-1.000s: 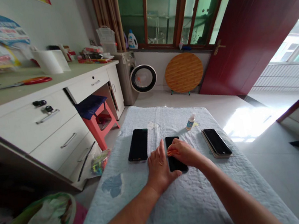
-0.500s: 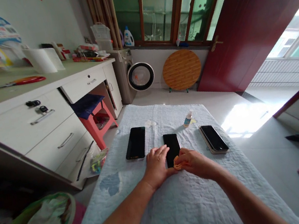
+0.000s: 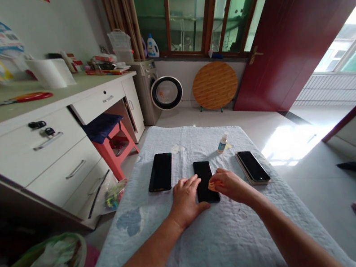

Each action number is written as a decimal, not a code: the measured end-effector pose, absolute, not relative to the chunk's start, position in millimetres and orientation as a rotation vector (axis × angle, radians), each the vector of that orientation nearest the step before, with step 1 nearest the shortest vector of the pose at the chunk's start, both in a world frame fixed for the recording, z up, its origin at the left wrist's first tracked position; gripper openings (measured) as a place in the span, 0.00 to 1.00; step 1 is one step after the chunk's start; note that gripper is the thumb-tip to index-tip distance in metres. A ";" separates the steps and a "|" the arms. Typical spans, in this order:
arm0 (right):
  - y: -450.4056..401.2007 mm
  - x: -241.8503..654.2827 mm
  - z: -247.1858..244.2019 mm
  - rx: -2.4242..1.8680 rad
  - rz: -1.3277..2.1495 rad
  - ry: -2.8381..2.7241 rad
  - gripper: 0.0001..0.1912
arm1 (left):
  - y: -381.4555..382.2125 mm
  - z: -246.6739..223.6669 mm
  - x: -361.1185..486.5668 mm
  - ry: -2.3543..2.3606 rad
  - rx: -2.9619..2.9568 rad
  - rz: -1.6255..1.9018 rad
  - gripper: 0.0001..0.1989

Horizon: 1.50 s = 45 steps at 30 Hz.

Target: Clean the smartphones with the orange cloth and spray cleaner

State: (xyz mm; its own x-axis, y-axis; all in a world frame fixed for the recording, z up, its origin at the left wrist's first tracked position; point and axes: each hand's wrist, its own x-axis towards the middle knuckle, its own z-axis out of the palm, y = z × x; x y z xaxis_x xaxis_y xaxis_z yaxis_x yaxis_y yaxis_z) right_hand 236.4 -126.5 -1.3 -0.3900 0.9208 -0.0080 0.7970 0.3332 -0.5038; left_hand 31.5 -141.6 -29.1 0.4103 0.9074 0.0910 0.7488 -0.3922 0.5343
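A black smartphone (image 3: 203, 177) lies flat on the cloth-covered table (image 3: 214, 250), screen up. Along its left edge rests my left hand (image 3: 188, 198), fingers stretched out, with fingertips on the screen and the thumb by the lower end. My right hand (image 3: 229, 184) pinches a small orange cloth (image 3: 212, 184) against the right side of the screen. To the left lies a larger black phone (image 3: 160, 173). On the right, another phone (image 3: 253, 165) lies on top of a pale, flat thing. A small spray bottle (image 3: 222, 143) stands behind the middle phone.
A desk with drawers (image 3: 54, 149) runs along the left, with a pink stool (image 3: 113, 144) under it. A full waste bin (image 3: 84, 245) stands at the lower left. Farther back are a washing machine (image 3: 147, 93) with its door open and a round wooden tabletop (image 3: 215, 85).
My right hand has slid the orange cloth upward along the phone's right side, away from its lower end. My left hand stays on the phone. The view has shifted slightly.
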 end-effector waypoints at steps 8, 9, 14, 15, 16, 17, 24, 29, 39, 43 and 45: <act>-74.3 229.5 -15.1 -1.681 0.378 -2.209 0.11 | -142.7 -27.2 32.1 1.408 2.266 0.540 0.38; -68.3 229.0 -16.7 -1.710 0.343 -2.194 0.11 | -142.8 -27.3 32.1 1.408 2.266 0.541 0.37; -46.2 230.7 -19.2 -1.809 0.263 -2.118 0.13 | -143.1 -27.1 32.1 1.414 2.268 0.543 0.38; -43.5 231.4 -18.7 -1.813 0.256 -2.112 0.13 | -143.1 -27.2 32.2 1.417 2.266 0.536 0.38; -41.3 231.9 -18.1 -1.816 0.247 -2.108 0.13 | -143.0 -27.4 32.3 1.422 2.264 0.528 0.39; -39.5 232.2 -17.7 -1.818 0.238 -2.114 0.13 | -143.0 -27.8 32.4 1.432 2.259 0.518 0.40; -26.3 228.7 -23.5 -1.857 0.305 -2.236 0.14 | -143.1 -27.9 32.8 1.431 2.248 0.497 0.39; -15.2 218.9 -15.8 -1.832 0.373 -2.316 0.14 | -143.7 -25.0 32.4 1.421 2.247 0.492 0.39; -8.0 178.1 2.3 -1.740 0.518 -2.501 0.12 | -143.5 -22.6 33.6 1.454 2.253 0.438 0.36; -5.3 178.3 2.6 -1.765 0.491 -2.539 0.12 | -144.5 -24.6 33.3 1.472 2.275 0.457 0.35; -4.7 182.9 3.7 -1.779 0.470 -2.557 0.12 | -145.3 -25.7 33.6 1.482 2.278 0.468 0.35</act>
